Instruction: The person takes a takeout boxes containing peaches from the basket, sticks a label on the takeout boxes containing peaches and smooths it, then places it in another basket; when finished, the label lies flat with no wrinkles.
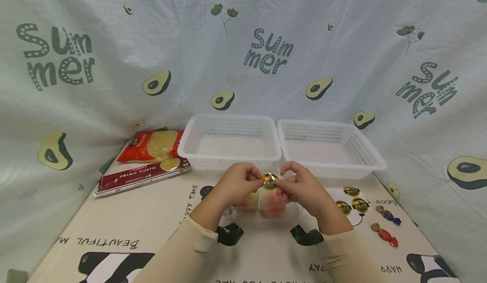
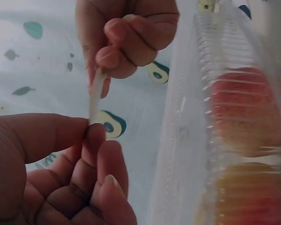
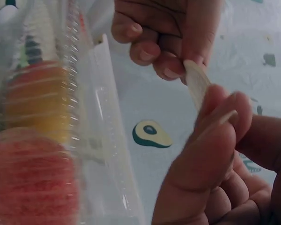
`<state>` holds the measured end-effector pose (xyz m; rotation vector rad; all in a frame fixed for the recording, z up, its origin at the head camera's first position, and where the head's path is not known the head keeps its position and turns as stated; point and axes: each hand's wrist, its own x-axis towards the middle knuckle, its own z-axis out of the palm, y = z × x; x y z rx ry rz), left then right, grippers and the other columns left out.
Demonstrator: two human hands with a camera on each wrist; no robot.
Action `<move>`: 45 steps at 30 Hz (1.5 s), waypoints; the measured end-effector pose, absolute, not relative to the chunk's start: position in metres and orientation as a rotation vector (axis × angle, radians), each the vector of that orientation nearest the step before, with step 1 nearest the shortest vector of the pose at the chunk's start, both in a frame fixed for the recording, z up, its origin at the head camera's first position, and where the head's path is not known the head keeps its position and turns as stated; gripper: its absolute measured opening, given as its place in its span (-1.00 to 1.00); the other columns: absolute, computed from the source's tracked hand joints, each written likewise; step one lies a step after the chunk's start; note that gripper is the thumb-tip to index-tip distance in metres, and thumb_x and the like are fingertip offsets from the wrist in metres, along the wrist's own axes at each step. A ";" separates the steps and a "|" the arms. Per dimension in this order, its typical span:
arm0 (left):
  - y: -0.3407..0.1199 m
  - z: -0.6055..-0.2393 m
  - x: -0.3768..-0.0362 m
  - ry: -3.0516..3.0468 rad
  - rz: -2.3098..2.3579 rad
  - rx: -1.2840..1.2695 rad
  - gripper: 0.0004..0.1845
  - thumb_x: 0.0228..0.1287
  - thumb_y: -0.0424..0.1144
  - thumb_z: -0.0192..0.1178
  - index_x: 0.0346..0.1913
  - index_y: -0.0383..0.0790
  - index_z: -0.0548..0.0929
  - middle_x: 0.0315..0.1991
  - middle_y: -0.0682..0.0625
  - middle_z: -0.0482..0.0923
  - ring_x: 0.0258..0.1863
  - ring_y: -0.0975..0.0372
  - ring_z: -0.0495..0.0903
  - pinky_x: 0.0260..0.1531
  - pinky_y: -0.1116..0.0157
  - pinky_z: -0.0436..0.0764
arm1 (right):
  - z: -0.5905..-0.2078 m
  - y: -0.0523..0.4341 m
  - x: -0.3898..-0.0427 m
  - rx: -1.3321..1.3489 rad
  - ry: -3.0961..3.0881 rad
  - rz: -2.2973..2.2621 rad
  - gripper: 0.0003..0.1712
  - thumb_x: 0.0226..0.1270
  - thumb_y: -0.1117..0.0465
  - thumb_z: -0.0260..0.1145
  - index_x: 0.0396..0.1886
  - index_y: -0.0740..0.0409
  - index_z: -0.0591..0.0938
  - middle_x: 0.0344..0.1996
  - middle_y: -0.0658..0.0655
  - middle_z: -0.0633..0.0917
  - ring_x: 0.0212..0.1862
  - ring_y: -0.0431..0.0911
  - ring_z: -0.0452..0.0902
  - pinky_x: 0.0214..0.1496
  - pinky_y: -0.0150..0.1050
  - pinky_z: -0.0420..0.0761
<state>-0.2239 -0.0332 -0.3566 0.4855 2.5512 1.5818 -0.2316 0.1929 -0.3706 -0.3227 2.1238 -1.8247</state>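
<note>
A round black-and-gold sticker [image 1: 269, 181] is stretched between both hands above a clear plastic clamshell box [image 1: 251, 213]. My left hand [image 1: 240, 184] pinches its left edge between thumb and forefinger. On the opposite edge, my right hand [image 1: 304, 190] pinches it the same way. Both wrist views show the sticker [image 2: 96, 93] nearly edge-on, its pale back [image 3: 196, 84] facing the right wrist camera. Red and yellow round fruit [image 2: 248, 112] lies inside the box, seen through its ribbed wall. The hands partly cover the box in the head view.
Two white plastic baskets [image 1: 230, 159] [image 1: 331, 166] stand behind the hands. At left lie a red pasta bag [image 1: 152, 145] and a spaghetti box [image 1: 140, 177]. A white sheet with several similar stickers [image 1: 360, 205] is at right, beside two wrapped candies [image 1: 388, 215] [image 1: 384, 235].
</note>
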 end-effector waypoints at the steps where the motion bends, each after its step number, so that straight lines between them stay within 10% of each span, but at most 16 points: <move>1: -0.034 -0.356 -0.226 2.540 1.579 0.468 -0.93 0.31 -0.26 0.34 -0.25 -0.18 0.69 -0.40 0.02 0.67 -0.42 0.25 0.58 -0.40 0.31 0.58 | -0.370 0.193 -0.234 -0.335 2.115 -1.810 -0.64 0.44 0.24 0.36 0.00 0.19 0.35 -0.55 0.10 0.70 -0.53 -0.16 0.58 -0.43 -0.26 0.64; 45: -0.017 -0.375 -0.263 2.681 1.058 0.243 -0.88 0.13 -0.32 0.39 -0.52 -0.16 0.71 -0.48 0.04 0.65 -0.51 0.21 0.54 -0.49 0.28 0.52 | -0.372 0.172 -0.272 -0.131 2.405 -1.204 -0.91 0.33 0.31 0.32 -0.29 0.29 0.68 -0.64 0.09 0.66 -0.64 -0.19 0.53 -0.55 -0.34 0.52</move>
